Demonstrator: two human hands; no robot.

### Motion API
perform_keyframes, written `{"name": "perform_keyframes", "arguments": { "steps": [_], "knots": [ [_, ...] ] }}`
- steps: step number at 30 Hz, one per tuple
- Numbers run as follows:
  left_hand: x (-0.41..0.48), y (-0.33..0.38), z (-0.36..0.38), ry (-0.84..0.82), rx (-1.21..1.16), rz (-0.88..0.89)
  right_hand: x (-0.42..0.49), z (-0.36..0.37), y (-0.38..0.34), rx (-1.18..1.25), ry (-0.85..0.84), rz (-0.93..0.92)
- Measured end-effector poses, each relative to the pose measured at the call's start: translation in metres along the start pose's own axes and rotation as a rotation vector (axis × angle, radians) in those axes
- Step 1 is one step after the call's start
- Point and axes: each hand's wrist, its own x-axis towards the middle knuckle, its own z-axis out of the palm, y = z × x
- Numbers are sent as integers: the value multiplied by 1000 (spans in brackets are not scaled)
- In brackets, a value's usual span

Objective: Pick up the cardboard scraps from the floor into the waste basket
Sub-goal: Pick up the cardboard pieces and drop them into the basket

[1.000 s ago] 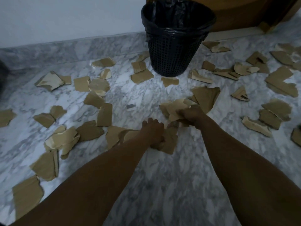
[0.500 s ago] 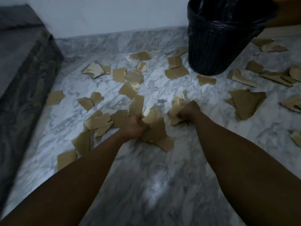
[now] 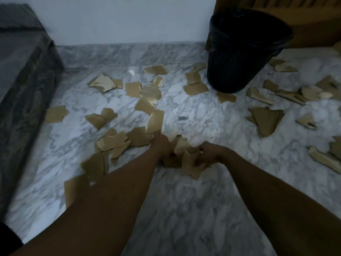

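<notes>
Several torn brown cardboard scraps point(image 3: 147, 93) lie scattered over the white marble floor point(image 3: 184, 209). A black mesh waste basket point(image 3: 238, 60) lined with a black bag stands at the back right. Both my hands are low over the floor at the centre. My left hand point(image 3: 162, 145) grips a bunch of scraps point(image 3: 177, 143). Close beside it, my right hand point(image 3: 208, 154) clutches another bunch of scraps point(image 3: 191, 163). The two bunches touch between my hands. A tall scrap point(image 3: 156, 121) lies just beyond my left hand.
A dark grey covered block point(image 3: 24, 89), like a bed side, runs along the left. A white wall with a marble skirting point(image 3: 129, 52) closes the back. Wooden furniture point(image 3: 304, 19) stands behind the basket. More scraps point(image 3: 265, 121) litter the right side.
My hands have come closer together and drawn back toward me with their scraps. The view has swung left, so the basket now sits further right.
</notes>
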Motion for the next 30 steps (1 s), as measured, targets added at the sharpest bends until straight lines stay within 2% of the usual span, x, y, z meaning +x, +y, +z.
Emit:
{"name": "perform_keyframes", "arguments": {
  "steps": [2,5,11,15,17,20,23,25,28,30],
  "knots": [
    [-1,-1,1,5,-44,0,2,20,-11,-130,20,-17],
    [-2,-5,2,62,-288,-10,4,41,-13,-192,72,0],
    [-17,-23,-10,250,-977,-85,1,33,4,-58,61,-7],
    [-33,-69,-29,381,-1195,-204,3,19,-9,67,33,-16],
    [-46,-103,-34,386,-1258,-264,8,11,-29,155,23,13],
    [-74,-157,-27,209,-1343,-353,23,5,-67,331,60,5],
    [-104,-197,-6,21,-1206,-445,34,13,-119,431,-3,-34],
    [-124,-209,9,-11,-1110,-489,35,27,-159,470,-75,-77],
    [-153,-222,36,-18,-1074,-525,41,57,-211,426,-90,-192],
    [-170,-231,55,-19,-1031,-567,46,79,-237,264,-70,-311]
  ]
}}
